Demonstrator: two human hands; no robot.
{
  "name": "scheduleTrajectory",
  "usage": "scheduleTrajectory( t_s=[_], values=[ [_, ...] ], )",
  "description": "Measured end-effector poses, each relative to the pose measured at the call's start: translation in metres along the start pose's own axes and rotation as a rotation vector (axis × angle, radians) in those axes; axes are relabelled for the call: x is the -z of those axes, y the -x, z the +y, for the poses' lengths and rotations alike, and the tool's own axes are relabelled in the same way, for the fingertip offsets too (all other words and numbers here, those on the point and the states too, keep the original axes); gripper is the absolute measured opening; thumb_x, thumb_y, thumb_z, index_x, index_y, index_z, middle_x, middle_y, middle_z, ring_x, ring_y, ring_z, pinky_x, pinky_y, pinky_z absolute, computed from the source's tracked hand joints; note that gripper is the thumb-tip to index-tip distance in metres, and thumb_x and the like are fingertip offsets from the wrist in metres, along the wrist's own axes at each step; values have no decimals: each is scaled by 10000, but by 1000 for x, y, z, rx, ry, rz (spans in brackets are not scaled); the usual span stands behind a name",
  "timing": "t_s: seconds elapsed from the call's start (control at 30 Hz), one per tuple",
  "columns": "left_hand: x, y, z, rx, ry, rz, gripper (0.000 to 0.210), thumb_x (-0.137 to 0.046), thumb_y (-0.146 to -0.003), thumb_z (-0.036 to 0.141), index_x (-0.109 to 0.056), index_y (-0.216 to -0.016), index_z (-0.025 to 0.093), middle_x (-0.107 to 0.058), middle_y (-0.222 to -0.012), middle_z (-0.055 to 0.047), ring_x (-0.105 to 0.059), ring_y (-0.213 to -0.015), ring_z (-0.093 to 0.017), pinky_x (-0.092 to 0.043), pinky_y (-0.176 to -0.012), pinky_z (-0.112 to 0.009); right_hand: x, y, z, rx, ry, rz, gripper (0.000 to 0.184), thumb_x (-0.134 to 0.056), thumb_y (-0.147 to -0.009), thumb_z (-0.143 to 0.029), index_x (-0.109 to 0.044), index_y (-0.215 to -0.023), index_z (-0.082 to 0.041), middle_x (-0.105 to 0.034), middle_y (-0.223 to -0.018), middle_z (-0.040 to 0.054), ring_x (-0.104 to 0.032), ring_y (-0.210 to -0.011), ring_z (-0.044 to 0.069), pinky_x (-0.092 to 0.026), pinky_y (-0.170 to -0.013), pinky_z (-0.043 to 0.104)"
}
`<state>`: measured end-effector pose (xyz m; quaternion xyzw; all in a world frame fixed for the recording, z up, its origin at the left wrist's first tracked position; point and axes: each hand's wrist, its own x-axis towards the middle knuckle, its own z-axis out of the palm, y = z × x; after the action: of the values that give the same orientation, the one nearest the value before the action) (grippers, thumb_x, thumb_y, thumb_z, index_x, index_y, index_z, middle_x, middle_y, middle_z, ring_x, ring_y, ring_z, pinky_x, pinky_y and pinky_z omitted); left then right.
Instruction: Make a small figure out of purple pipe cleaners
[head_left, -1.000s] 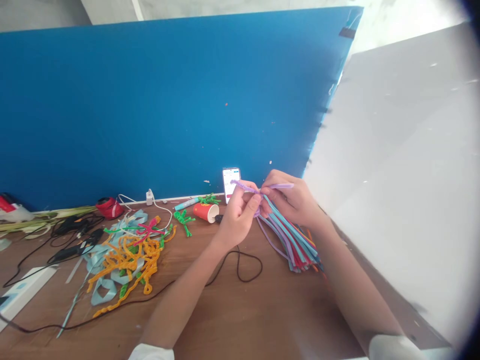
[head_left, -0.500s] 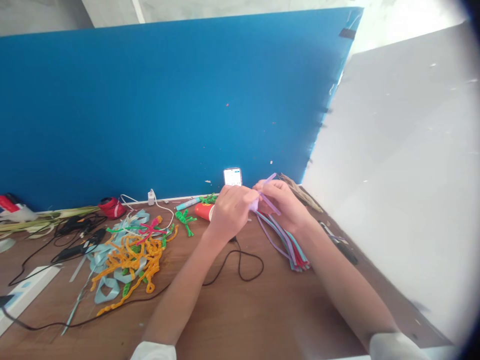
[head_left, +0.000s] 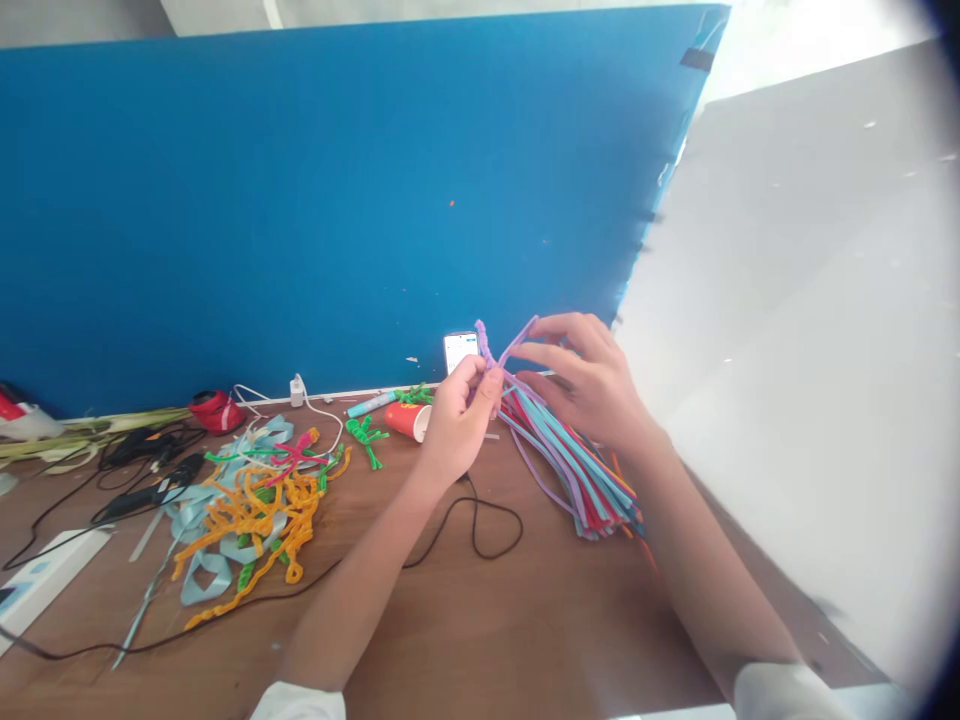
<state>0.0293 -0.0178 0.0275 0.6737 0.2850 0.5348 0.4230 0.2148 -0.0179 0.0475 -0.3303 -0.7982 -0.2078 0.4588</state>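
Observation:
My left hand pinches a purple pipe cleaner between thumb and fingers; its upper part is twisted and a loose end slants up to the right. Close to that loose end, my right hand has its fingers spread, the fingertips by the purple strand; whether they touch it I cannot tell. Under both hands lies a bundle of pipe cleaners in light blue, red, purple and orange. Behind my left hand a phone with a lit screen leans against the blue panel.
On the left is a heap of orange twisted pipe cleaners and light blue ribbon. Nearer the middle are a green pipe-cleaner figure and a red paper cup. A black cable crosses the table; a white power strip sits far left.
My right hand has let go of the purple strand and opened, moving slightly up and right. My left hand has turned, showing the twisted purple part upright. More of the bundle shows.

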Motion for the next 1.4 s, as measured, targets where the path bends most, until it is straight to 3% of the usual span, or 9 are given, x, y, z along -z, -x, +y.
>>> scheduleTrajectory(
  t_s=[0.17, 0.37, 0.53, 0.7, 0.87, 1.13, 1.27, 1.4],
  values=[
    [3, -3, -3, 101, 118, -54, 326, -542, -967, 464, -482, -807, 187, -448, -597, 59, -386, -535, -73, -295, -535, -221, 0, 1, 0, 161, 255, -42, 226, -643, -939, -236, -646, -1156, -297, -663, -1269, 62, -563, -1097, 260, -383, -875, 412],
    [4, -3, -4, 106, 86, -73, 344, -541, -965, 466, -478, -780, 182, -481, -627, 43, -435, -572, -80, -320, -556, -220, -5, -2, -5, 237, 218, -127, 113, -536, -995, -214, -630, -1056, -224, -734, -909, 31, -612, -852, 194, -376, -809, 372],
    [3, -2, -4, 100, 89, -72, 373, -506, -976, 488, -460, -764, 185, -427, -623, 44, -372, -567, -86, -278, -546, -232, -11, 0, -10, 263, 245, -87, 127, -505, -980, -193, -617, -1039, -189, -712, -854, 44, -596, -787, 190, -379, -746, 357],
    [0, -3, -12, 121, 137, -44, 393, -511, -969, 492, -432, -732, 188, -345, -612, 49, -309, -555, -90, -227, -518, -241, -19, 1, -15, 224, 278, -80, 137, -512, -959, -196, -618, -873, -195, -661, -736, 23, -529, -652, 175, -346, -648, 347],
    [-2, -4, -20, 100, 153, 26, 353, -499, -978, 471, -458, -769, 190, -367, -641, 40, -341, -582, -97, -277, -548, -235, -30, 4, -16, 22, 160, -31, 167, -529, -942, -219, -612, -798, -204, -638, -702, 11, -515, -610, 156, -352, -619, 319],
    [-9, 1, -20, -45, -172, 180, 269, -460, -1002, 443, -550, -911, 206, -511, -723, 12, -461, -661, -126, -366, -625, -250, -29, -2, -27, -363, -292, -19, 149, -551, -907, -229, -605, -771, -200, -581, -617, -25, -494, -545, 111, -352, -565, 270],
    [-5, 2, -25, -258, -419, 262, 214, -434, -1015, 383, -557, -959, 217, -595, -821, -29, -533, -743, -164, -400, -710, -291, -25, -7, -34, -660, -856, -76, 183, -581, -870, -255, -556, -697, -198, -499, -580, -45, -432, -506, 93, -328, -516, 261],
    [6, -1, -32, -545, -604, 187, 145, -470, -990, 293, -581, -929, 224, -614, -870, -76, -531, -850, -213, -388, -816, -337, -21, -7, -31, -992, -1496, -354, 250, -620, -841, -331, -514, -659, -196, -355, -530, -76, -288, -439, 70, -226, -443, 253]
  ],
)
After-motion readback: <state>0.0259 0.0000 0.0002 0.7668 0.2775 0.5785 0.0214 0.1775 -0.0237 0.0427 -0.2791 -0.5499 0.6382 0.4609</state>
